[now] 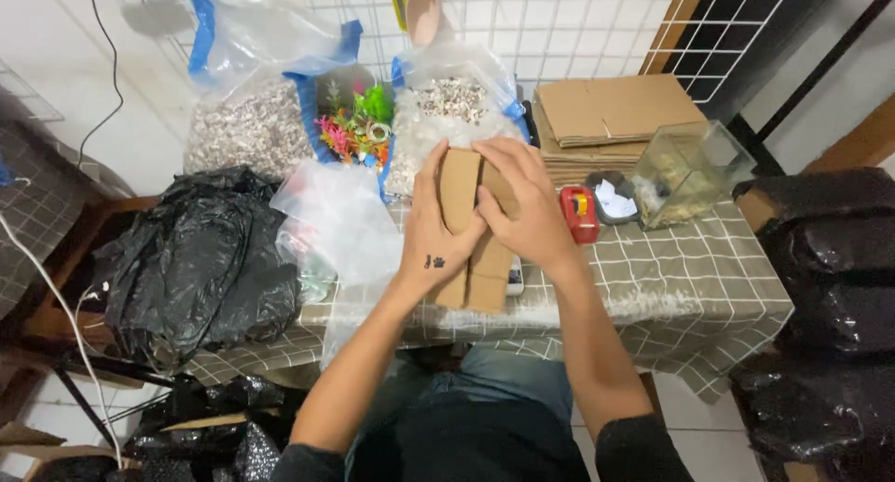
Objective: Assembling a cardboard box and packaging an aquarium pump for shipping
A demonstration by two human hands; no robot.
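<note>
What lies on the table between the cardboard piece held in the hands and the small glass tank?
In the head view, a red tape dispenser and a dark round container lie between the cardboard piece and the glass tank.

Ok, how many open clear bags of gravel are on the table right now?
2. A greyish gravel bag sits at the back left, and a whiter gravel bag stands just behind the hands, with the colourful plastic plants between them. More may be hidden.
</note>
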